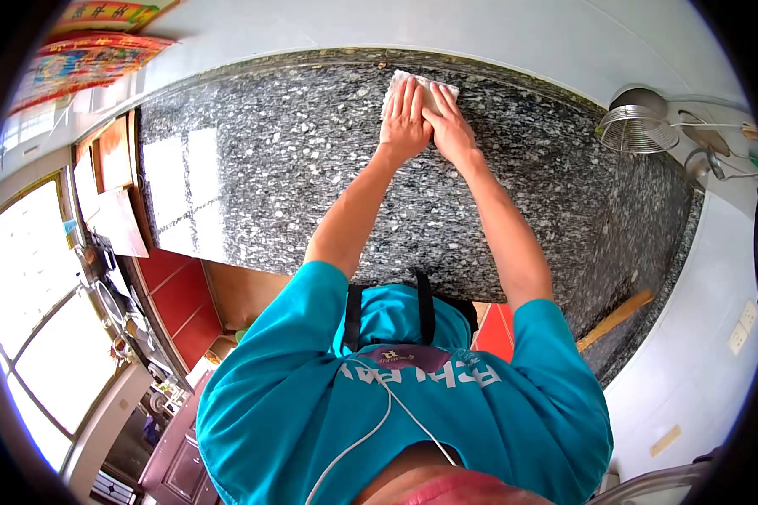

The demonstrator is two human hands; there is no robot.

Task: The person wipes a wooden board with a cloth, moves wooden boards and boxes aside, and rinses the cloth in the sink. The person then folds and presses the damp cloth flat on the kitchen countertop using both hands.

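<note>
A white cloth point(429, 85) lies folded on the speckled black-and-grey granite counter point(303, 168), close to its back edge by the wall. My left hand point(405, 122) is laid flat over the cloth with its fingers stretched forward. Beside it, my right hand point(451, 126) also rests flat on the cloth, fingers extended and angled slightly left. The two hands touch near the thumbs. Much of the cloth is hidden under them; its edges show around the fingertips.
A wire strainer point(638, 129) and a ladle point(699, 162) hang on the right wall. A wooden handle point(615, 320) lies at the counter's right side. Wooden boards point(114, 156) stand at the left end. Red cabinet fronts point(181, 295) are below.
</note>
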